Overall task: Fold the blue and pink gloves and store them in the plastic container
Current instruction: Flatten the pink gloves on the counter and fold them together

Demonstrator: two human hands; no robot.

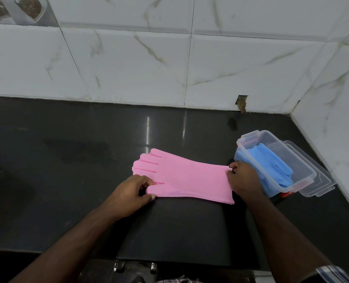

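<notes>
A pink glove [185, 176] lies flat on the black counter [67, 180], fingers pointing left and cuff to the right. My left hand [131, 194] pinches the glove's thumb at its near left edge. My right hand [244, 179] grips the cuff end. Just right of that hand stands a clear plastic container [300, 160] with blue gloves [271, 162] folded inside it.
The container's clear lid [320, 180] lies under or beside it on the right. White marble-look tiled walls [169, 64] close the counter at the back and right. The counter's front edge runs below my forearms.
</notes>
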